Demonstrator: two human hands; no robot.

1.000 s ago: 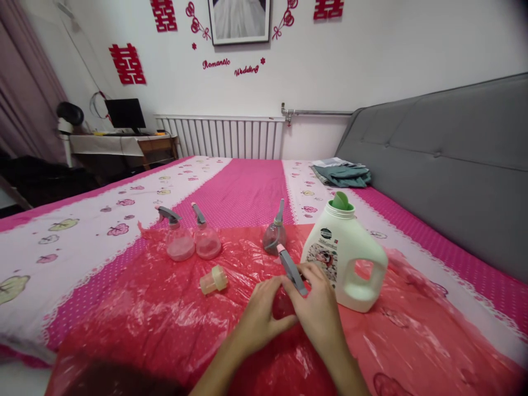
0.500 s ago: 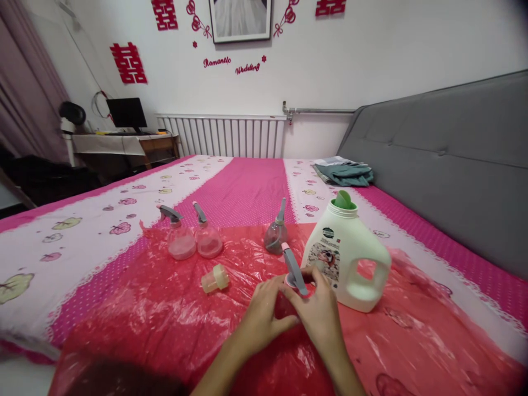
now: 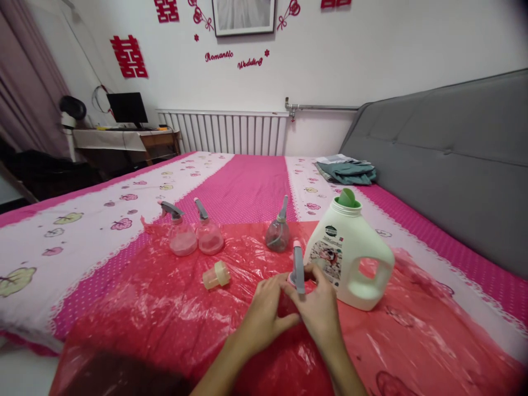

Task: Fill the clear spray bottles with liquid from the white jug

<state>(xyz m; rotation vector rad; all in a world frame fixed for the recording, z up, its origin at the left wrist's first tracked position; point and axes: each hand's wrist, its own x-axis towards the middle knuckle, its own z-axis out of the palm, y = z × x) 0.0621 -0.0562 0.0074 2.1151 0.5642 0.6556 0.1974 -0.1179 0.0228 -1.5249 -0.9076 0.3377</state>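
Observation:
In front of me a spray bottle stands with its grey and pink trigger head (image 3: 298, 268) showing above my fingers; its body is mostly hidden behind my hands. My right hand (image 3: 317, 300) grips the head at its collar between thumb and fingers. Lower down, my left hand (image 3: 270, 308) is curled against the bottle's left side. Just to the right stands a pale green detergent jug (image 3: 350, 253), uncapped, with a green spout in its neck. Its cream-coloured cap (image 3: 216, 275) appears to be the piece lying on its side to the left.
Two spray bottles with pink liquid, one (image 3: 182, 239) beside another (image 3: 210, 236), stand at the back left. A clear spray bottle (image 3: 277, 234) is behind my hands. Red plastic sheeting (image 3: 165, 319) covers the bed's near part. Folded clothes (image 3: 348, 170) lie by the grey headboard (image 3: 445, 148).
The trigger head has turned about its upright axis, its nozzle swinging to the right, under my right hand. My left hand stays at the bottle. The camera view has shifted slightly.

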